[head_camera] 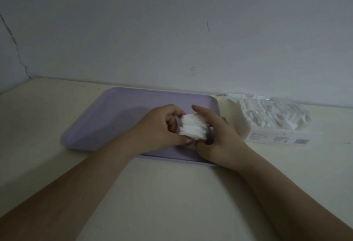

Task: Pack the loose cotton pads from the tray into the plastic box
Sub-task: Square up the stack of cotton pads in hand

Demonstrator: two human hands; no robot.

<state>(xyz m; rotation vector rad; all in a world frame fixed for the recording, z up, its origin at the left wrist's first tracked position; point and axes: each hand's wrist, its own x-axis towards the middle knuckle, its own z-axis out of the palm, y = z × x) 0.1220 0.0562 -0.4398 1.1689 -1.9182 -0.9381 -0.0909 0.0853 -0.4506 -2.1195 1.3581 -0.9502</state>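
A stack of white cotton pads [193,126] is pressed between both my hands above the right part of the lilac tray [114,118]. My left hand [160,128] grips the stack's left end, thumb underneath. My right hand [219,137] closes on its right end, index finger stretched over the top. The clear plastic box [277,137] stands on the table to the right of the tray, filled with rows of white pads [273,115]. The tray's visible floor holds no other pads.
The cream table [172,193] runs to a grey wall [172,30] close behind the tray and box. The box's open lid [248,96] lies back against the wall.
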